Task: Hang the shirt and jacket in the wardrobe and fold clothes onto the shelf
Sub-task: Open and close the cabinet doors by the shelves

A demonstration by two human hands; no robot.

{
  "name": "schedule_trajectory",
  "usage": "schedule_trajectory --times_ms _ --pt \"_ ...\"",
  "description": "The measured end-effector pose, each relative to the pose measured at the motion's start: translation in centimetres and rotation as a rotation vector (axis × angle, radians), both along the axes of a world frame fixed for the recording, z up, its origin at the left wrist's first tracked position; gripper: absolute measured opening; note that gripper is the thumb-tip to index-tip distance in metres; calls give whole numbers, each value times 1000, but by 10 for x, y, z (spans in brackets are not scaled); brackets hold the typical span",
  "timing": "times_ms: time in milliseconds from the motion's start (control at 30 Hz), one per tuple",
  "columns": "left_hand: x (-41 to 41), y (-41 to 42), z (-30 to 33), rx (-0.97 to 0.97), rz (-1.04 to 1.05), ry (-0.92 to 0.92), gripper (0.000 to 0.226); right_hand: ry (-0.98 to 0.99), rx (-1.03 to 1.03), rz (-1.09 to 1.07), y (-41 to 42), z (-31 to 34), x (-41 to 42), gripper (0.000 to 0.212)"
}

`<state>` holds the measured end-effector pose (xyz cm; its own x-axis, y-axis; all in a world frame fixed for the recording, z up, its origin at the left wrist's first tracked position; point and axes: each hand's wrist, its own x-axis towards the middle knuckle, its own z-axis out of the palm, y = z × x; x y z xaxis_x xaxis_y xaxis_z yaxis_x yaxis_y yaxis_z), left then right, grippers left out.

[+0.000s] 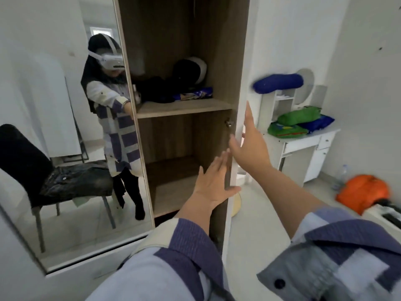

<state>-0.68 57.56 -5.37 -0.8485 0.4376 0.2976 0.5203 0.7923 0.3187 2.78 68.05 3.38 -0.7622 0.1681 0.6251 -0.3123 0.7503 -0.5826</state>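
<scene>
A wooden wardrobe [165, 40] stands open ahead, with its door [235, 105] swung out edge-on toward me. My left hand [213, 181] lies flat with straight fingers against the door's inner face. My right hand [250, 141] touches the door's white outer side, fingers straight. A shelf [182, 108] carries dark clothes [156, 89], a black-and-white helmet [192, 69] and a blue packet [195, 94]. The compartment below holds nothing I can see. In the mirror door [54, 118] a chair [26, 161] with dark jeans [76, 181] is reflected.
To the right stands a white vanity desk [303, 146] with green and blue bags [297, 122] and a blue pillow [277, 82] on top. An orange bag [362, 192] and a plastic bottle [342, 173] sit on the floor at right. A person with a headset is reflected in the mirror.
</scene>
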Motion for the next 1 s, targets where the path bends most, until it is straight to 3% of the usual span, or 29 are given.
schedule_trajectory --times_ms 167,267,367,433,667,1000 --pt "1 65 7 20 -55 14 128 -15 11 -188 52 -7 15 78" --pt "-3 104 9 30 -90 32 134 173 489 -628 89 -15 15 78" --pt "-6 140 7 53 -89 -26 137 180 981 -668 134 -7 14 69" --pt "-10 164 5 69 -84 -54 136 121 1148 -721 164 2 14 71" --pt "-36 241 0 143 -64 -72 142 16 1290 -848 243 9 -3 88" --pt "-56 308 -2 193 15 -76 139 -47 1262 -872 296 9 -33 93"
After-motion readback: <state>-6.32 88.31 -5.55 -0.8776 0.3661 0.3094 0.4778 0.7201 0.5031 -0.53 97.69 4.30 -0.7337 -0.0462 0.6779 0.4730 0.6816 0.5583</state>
